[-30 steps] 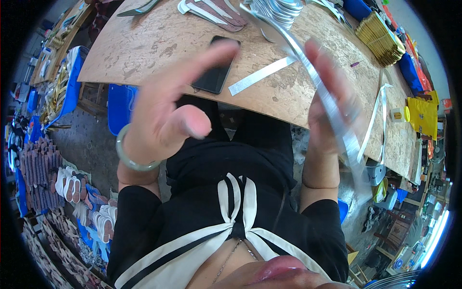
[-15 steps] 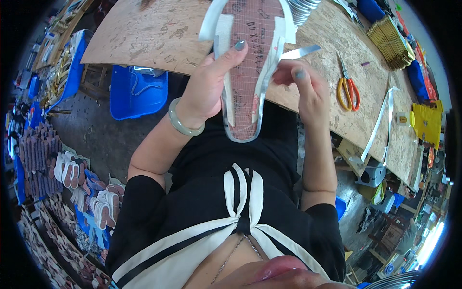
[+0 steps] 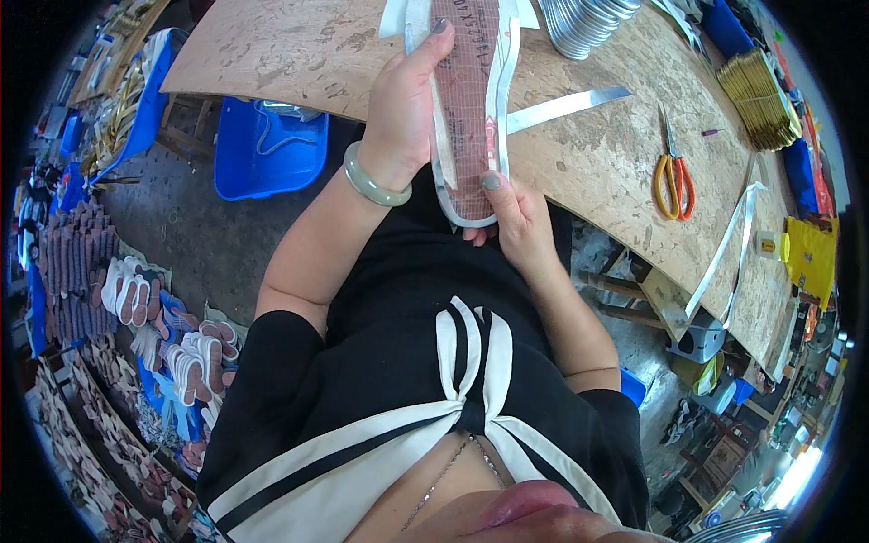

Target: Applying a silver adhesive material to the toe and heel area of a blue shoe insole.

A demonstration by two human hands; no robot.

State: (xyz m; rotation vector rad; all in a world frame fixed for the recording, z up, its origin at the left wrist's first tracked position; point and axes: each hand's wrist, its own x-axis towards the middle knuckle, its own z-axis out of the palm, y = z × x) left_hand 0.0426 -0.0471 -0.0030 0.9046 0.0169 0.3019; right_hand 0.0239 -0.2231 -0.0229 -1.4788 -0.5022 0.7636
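Both hands hold a long reddish-brown shoe insole [image 3: 471, 100] edged with a silvery strip, above the near edge of a worn wooden worktable [image 3: 272, 54]. My left hand [image 3: 407, 100], with a pale green bangle at the wrist, grips its left side, thumb lying along the top. My right hand [image 3: 516, 217] pinches the rounded near end from below, thumb pressed on the silver edging.
Orange-handled scissors [image 3: 672, 181], a loose silver strip [image 3: 566, 107], a stack of silver strips [image 3: 588, 20] and a pile of gold pieces [image 3: 765, 109] lie on the table. A blue plastic crate [image 3: 267, 154] stands on the floor. Rows of insoles [image 3: 136, 308] cover the floor at left.
A second ago both hands were blurred and spread, with a silver strip swinging. Then they closed on the insole. Since then the right hand has shifted down to the insole's near end.
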